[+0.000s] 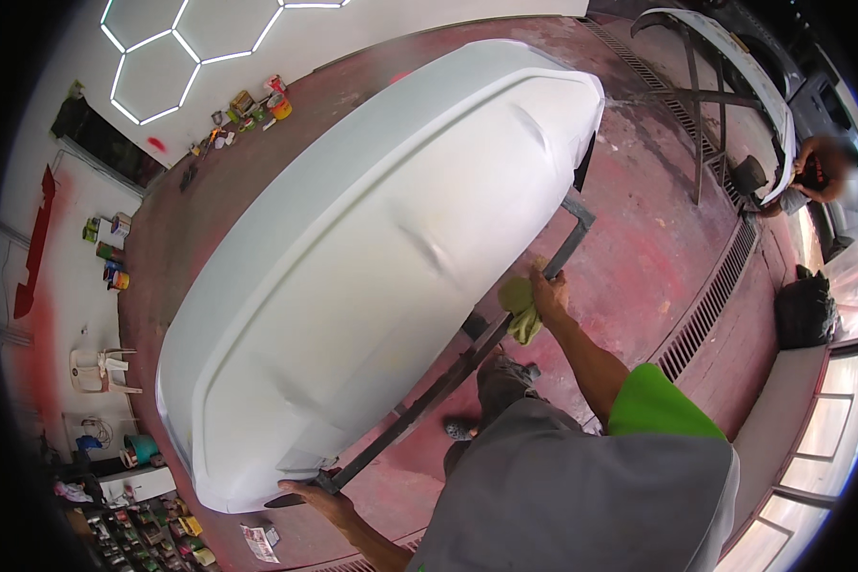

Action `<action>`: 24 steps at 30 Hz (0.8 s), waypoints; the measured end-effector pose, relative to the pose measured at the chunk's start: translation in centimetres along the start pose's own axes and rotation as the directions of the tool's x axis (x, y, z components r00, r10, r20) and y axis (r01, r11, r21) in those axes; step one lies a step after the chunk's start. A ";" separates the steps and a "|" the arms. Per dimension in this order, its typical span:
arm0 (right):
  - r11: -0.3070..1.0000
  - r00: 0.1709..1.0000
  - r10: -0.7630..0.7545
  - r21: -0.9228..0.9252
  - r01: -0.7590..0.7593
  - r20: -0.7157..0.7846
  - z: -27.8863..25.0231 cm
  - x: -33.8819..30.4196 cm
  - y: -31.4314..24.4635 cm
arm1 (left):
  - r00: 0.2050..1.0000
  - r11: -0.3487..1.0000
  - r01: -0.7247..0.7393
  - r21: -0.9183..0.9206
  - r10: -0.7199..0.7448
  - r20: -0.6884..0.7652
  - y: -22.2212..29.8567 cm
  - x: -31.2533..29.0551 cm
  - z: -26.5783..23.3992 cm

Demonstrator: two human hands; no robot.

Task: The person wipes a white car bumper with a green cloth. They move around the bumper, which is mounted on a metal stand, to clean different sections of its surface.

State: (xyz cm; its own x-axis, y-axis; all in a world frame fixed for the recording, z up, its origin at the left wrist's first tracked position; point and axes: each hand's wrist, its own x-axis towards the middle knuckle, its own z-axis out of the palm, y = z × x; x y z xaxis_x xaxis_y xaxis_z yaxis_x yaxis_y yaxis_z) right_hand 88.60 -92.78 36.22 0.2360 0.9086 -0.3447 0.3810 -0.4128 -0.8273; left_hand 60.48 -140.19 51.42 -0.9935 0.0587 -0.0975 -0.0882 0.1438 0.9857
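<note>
Panel: a large curved pale panel (353, 276), seemingly a vehicle bumper, is carried on a dark metal stand (419, 400) above the reddish floor (639, 276), its near edge running along the stand's long bar. Right hand (549, 297): appears closed around that bar, near the stand's right corner, with a yellow-green cloth (524, 327) hanging at the palm. Left hand (316, 498): at the bar's left end, beside the panel's lower corner; grip cannot be told.

Progress, as judged: mounting is complete and a pale coat covers the faces in view; no glossy colour shows, and whether more surface work is left cannot be told.

Condition: whitish, matt and smooth-looking, with a raised lengthwise ridge and shallow shaded contours; no cracks discernible
</note>
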 end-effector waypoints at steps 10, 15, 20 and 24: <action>0.996 0.991 0.086 0.005 -0.086 -0.100 -6.5 -12.9 8.0 | 0.988 0.988 -0.026 -0.152 0.003 -0.155 -4.7 0.7 -9.3; 0.999 0.994 0.017 0.033 -0.013 -0.112 -6.1 -12.5 11.1 | 0.988 0.998 -0.021 -0.061 0.011 -0.154 -5.6 1.3 -9.5; 0.995 0.995 0.099 0.033 -0.098 -0.017 -7.8 -14.8 7.8 | 0.991 0.999 -0.041 -0.005 0.040 -0.125 -6.1 1.4 -11.2; 0.990 0.984 0.137 0.002 -0.138 -0.114 -9.7 -18.8 9.1 | 0.996 0.998 -0.057 -0.019 0.055 -0.077 -5.9 1.9 -12.5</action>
State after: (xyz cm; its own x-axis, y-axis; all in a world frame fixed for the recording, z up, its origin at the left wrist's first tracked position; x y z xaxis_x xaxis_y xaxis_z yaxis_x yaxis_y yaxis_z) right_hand 96.35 -114.27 39.47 0.3863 0.8301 -0.4021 0.3432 -0.5340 -0.7727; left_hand 58.19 -153.31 47.10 -0.9994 -0.0094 -0.0318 -0.0327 0.1212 0.9921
